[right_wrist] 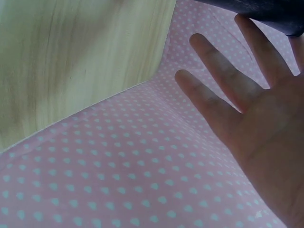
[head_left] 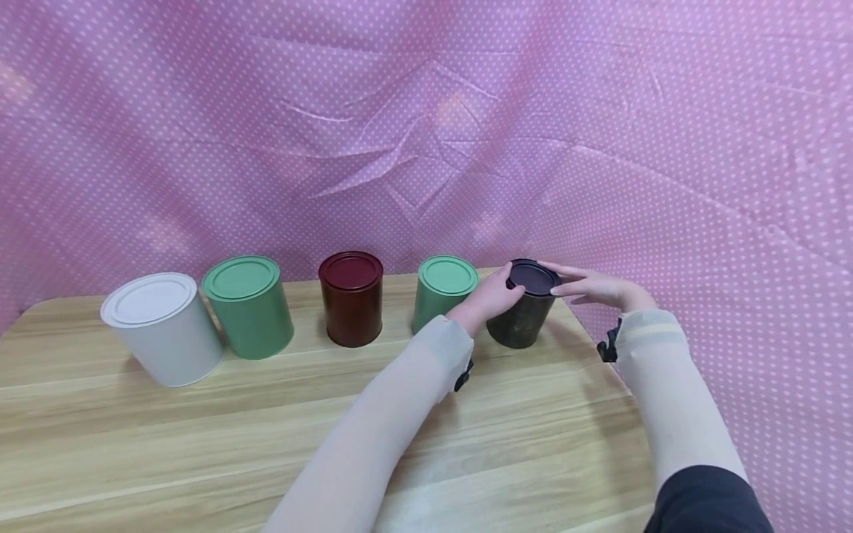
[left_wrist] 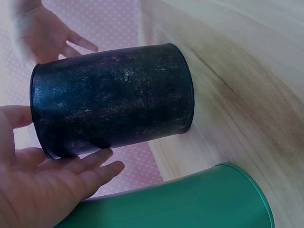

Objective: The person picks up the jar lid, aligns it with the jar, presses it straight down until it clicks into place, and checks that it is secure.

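A black can (head_left: 523, 320) with a recessed lid and scuffed sides stands on the table toward the right. At its left side is my left hand (head_left: 492, 296), with thumb and fingers spread about the top rim and upper wall. In the left wrist view, the fingers (left_wrist: 97, 164) of that hand lie fairly straight along the can (left_wrist: 114, 97). From the right, my right hand (head_left: 593, 286) reaches to the lid's rim. The right wrist view shows its fingers (right_wrist: 223, 76) extended and spread, some tips close to the dark can (right_wrist: 270, 12).
Close by the left hand stands a green can (head_left: 433, 296). Farther left are a dark red can (head_left: 353, 314), a larger green can (head_left: 253, 326) and a white can (head_left: 176, 344). Pink dotted cloth (head_left: 400, 148) hangs behind the wooden table (head_left: 200, 444) and along its right edge.
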`<move>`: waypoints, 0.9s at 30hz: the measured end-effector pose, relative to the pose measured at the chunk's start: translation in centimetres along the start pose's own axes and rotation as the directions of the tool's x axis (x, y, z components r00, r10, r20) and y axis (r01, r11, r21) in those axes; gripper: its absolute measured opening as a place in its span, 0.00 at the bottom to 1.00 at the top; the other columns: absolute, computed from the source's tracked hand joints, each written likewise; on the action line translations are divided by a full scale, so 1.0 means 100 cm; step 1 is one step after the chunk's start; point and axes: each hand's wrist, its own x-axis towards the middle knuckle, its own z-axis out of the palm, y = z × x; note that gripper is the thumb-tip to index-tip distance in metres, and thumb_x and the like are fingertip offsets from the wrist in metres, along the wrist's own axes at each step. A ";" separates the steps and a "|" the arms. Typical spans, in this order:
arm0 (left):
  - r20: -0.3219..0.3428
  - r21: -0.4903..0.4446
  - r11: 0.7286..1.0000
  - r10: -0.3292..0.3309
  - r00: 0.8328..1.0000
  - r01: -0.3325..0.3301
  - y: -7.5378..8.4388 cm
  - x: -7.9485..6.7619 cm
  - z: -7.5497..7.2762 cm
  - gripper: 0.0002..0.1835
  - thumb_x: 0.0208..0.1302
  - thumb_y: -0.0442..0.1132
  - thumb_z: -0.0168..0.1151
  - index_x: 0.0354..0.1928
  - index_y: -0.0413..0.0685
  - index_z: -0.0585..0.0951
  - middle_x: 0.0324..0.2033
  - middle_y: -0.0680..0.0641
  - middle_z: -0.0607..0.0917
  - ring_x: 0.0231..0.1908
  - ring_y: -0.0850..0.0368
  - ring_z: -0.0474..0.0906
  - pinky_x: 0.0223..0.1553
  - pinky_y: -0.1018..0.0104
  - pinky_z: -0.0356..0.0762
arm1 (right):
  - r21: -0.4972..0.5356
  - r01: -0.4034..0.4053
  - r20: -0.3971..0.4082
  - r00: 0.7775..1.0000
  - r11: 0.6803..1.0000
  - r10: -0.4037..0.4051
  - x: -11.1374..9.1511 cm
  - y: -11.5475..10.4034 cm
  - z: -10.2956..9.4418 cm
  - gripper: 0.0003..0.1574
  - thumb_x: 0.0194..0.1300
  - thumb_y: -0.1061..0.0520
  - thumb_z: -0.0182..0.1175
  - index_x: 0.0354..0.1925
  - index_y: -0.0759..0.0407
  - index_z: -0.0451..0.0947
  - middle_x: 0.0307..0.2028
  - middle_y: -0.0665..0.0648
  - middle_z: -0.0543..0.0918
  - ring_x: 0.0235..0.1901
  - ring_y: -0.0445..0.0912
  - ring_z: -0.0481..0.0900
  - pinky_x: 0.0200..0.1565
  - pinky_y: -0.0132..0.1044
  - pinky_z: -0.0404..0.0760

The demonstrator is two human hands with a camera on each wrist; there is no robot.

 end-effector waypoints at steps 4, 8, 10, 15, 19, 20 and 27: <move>-0.001 0.006 1.000 0.000 1.000 0.000 0.002 -0.001 0.001 0.35 0.73 0.51 0.46 0.76 0.50 0.52 0.74 0.48 0.58 0.73 0.54 0.54 0.72 0.61 0.56 | 0.020 0.000 0.015 1.000 1.000 0.000 0.000 0.003 -0.001 0.44 0.72 0.51 0.51 0.77 0.43 0.42 0.77 0.62 0.43 0.74 0.63 0.43 0.69 0.65 0.51; -0.009 0.000 1.000 0.005 1.000 -0.005 0.004 0.000 0.001 0.35 0.72 0.49 0.46 0.76 0.47 0.52 0.74 0.47 0.59 0.73 0.54 0.55 0.72 0.61 0.57 | 0.038 -0.013 0.019 1.000 0.999 0.012 0.000 0.004 -0.002 0.44 0.72 0.51 0.51 0.77 0.41 0.42 0.76 0.63 0.45 0.74 0.63 0.45 0.69 0.65 0.52; -0.019 -0.009 1.000 -0.003 1.000 0.003 0.005 0.000 0.002 0.35 0.71 0.49 0.47 0.76 0.47 0.53 0.74 0.47 0.59 0.73 0.54 0.56 0.71 0.62 0.58 | 0.037 -0.012 0.022 1.000 0.999 0.011 0.000 0.004 -0.002 0.44 0.72 0.50 0.51 0.77 0.41 0.41 0.77 0.62 0.43 0.74 0.64 0.45 0.69 0.65 0.52; -0.033 -0.017 0.999 -0.030 0.999 0.029 0.006 -0.001 0.001 0.35 0.70 0.48 0.48 0.75 0.46 0.54 0.73 0.47 0.60 0.72 0.54 0.57 0.71 0.61 0.59 | 0.035 -0.023 0.033 0.999 0.999 0.022 0.001 -0.001 -0.001 0.45 0.72 0.51 0.52 0.77 0.41 0.40 0.77 0.61 0.40 0.72 0.66 0.50 0.67 0.67 0.54; -0.028 0.000 0.999 -0.052 0.998 0.052 0.008 -0.003 -0.001 0.35 0.70 0.49 0.48 0.75 0.47 0.54 0.73 0.48 0.61 0.72 0.53 0.58 0.70 0.61 0.60 | 0.040 -0.051 0.048 0.998 0.998 0.050 0.001 -0.002 -0.001 0.46 0.72 0.52 0.52 0.77 0.42 0.38 0.77 0.62 0.41 0.71 0.67 0.53 0.68 0.66 0.54; -0.027 0.005 0.999 -0.054 0.998 0.054 0.008 -0.003 -0.001 0.35 0.70 0.49 0.48 0.75 0.47 0.54 0.73 0.48 0.61 0.72 0.53 0.58 0.70 0.61 0.60 | 0.042 -0.057 0.049 0.997 0.997 0.055 0.001 -0.003 -0.001 0.46 0.72 0.52 0.52 0.77 0.42 0.38 0.77 0.62 0.41 0.71 0.67 0.53 0.68 0.66 0.54; -0.025 0.005 0.998 -0.062 0.998 0.062 0.010 -0.003 -0.003 0.35 0.70 0.49 0.49 0.75 0.48 0.54 0.73 0.48 0.61 0.72 0.52 0.59 0.70 0.59 0.61 | 0.035 -0.090 0.027 0.996 0.995 0.089 -0.001 -0.009 0.000 0.47 0.70 0.50 0.53 0.77 0.41 0.39 0.77 0.61 0.43 0.71 0.67 0.54 0.68 0.66 0.55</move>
